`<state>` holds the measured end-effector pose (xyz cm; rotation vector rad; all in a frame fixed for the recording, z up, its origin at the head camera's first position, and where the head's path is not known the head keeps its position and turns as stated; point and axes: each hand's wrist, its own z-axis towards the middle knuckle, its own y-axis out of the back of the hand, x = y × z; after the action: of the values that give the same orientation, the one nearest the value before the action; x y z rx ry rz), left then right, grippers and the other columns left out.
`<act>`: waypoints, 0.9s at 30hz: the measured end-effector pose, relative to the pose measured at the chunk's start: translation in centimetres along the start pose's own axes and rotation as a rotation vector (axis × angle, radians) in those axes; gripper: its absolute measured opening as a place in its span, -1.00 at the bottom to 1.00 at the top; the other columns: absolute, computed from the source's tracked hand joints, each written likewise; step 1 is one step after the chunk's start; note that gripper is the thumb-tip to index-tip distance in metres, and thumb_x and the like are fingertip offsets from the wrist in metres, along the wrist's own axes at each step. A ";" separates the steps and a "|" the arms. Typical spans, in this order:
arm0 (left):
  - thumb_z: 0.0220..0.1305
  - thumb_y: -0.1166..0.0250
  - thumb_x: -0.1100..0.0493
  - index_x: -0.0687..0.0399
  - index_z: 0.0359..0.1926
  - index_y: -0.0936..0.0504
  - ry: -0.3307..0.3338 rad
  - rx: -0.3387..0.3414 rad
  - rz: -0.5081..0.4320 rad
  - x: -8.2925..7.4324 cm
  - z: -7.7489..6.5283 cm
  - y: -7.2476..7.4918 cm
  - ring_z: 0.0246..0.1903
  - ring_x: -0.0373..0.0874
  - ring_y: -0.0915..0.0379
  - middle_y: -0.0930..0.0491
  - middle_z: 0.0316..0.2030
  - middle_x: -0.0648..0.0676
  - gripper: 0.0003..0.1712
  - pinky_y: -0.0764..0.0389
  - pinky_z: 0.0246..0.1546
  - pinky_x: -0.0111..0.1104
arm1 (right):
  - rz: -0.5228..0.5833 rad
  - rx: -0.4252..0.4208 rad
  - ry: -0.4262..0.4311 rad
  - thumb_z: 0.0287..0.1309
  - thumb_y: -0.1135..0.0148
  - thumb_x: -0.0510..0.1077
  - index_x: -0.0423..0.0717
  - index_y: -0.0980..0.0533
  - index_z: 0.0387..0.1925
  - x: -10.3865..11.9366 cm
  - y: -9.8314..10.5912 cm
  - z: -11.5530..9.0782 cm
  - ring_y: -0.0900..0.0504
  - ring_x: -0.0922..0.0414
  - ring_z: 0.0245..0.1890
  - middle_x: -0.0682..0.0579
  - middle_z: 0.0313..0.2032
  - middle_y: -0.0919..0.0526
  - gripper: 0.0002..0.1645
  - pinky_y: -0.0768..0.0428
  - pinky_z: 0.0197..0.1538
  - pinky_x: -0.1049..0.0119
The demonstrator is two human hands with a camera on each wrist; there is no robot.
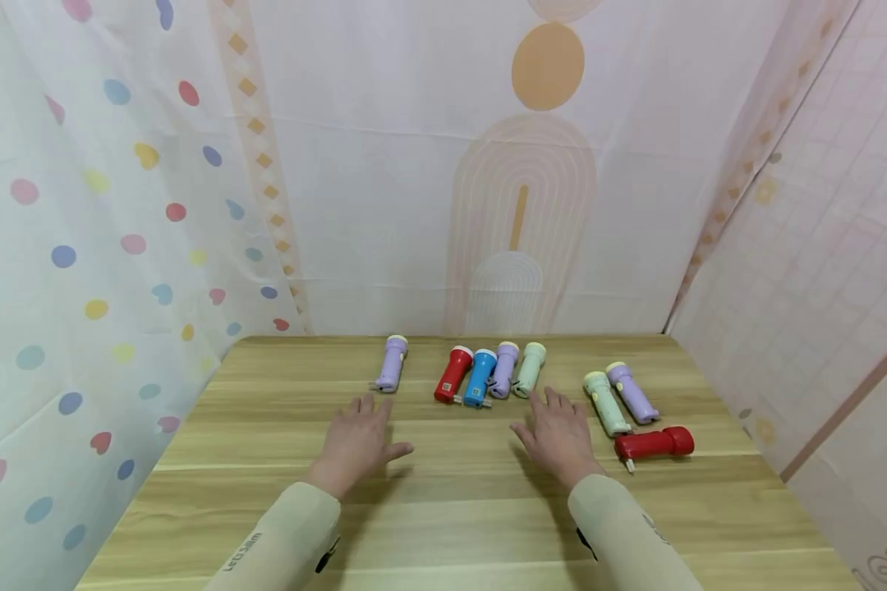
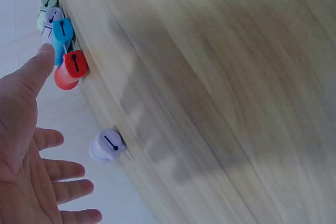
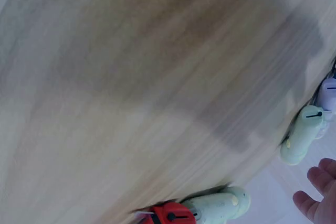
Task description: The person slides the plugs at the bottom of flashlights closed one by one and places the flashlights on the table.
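My left hand (image 1: 356,443) hovers above the table with its fingers spread, holding nothing. Just beyond its fingertips lies a lone purple flashlight (image 1: 392,364). My right hand (image 1: 559,435), fingers extended and holding nothing, is over the table to the right. Ahead of it a row lies side by side: a red flashlight (image 1: 454,374), a blue flashlight (image 1: 480,378), a purple flashlight (image 1: 503,371) and a light green flashlight (image 1: 530,370). Right of that hand are another green flashlight (image 1: 606,404), a purple flashlight (image 1: 632,393) and a red flashlight (image 1: 654,443) lying crosswise.
The wooden table (image 1: 458,525) has its far edge against a patterned curtain (image 1: 384,205). A dotted curtain (image 1: 103,345) hangs on the left, and a pale checked curtain (image 1: 820,246) on the right.
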<state>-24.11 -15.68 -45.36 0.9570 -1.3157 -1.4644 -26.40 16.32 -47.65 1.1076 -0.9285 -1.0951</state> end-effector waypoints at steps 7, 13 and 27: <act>0.11 -0.34 -0.39 0.28 0.26 -0.46 0.025 0.055 -0.009 -0.2 -0.4 1.0 0.07 0.36 -0.45 -0.49 0.10 0.45 -0.04 -0.49 0.00 0.19 | 0.018 0.033 -0.016 0.35 -0.11 0.28 -0.18 -0.40 0.31 -0.2 0.6 0.1 -0.44 -0.26 0.21 -0.30 0.23 -0.45 -0.25 -0.36 0.22 -0.23; 0.11 -0.37 -0.35 0.27 0.17 -0.52 0.046 0.097 -0.017 -0.5 -0.4 1.6 -0.03 0.31 -0.52 -0.56 -0.01 0.37 -0.13 -0.55 -0.11 0.13 | -0.014 0.021 -0.030 0.33 -0.17 0.21 -0.21 -0.48 0.19 -0.8 1.5 0.2 -0.56 -0.23 0.01 -0.27 0.05 -0.56 -0.34 -0.53 0.03 -0.15; 0.13 -0.38 -0.30 0.29 0.01 -0.58 0.060 0.216 -0.018 0.0 -0.4 2.3 -0.16 0.18 -0.59 -0.63 -0.18 0.28 -0.25 -0.62 -0.24 0.00 | 0.017 0.061 -0.141 0.30 -0.22 0.13 -0.27 -0.58 -0.11 -2.8 3.8 0.8 -0.61 -0.20 -0.26 -0.21 -0.27 -0.57 -0.50 -0.59 -0.29 -0.10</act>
<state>-23.40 -15.83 -43.18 1.1465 -1.4449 -1.3145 -27.05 19.21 -43.90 1.0804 -1.0860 -1.1486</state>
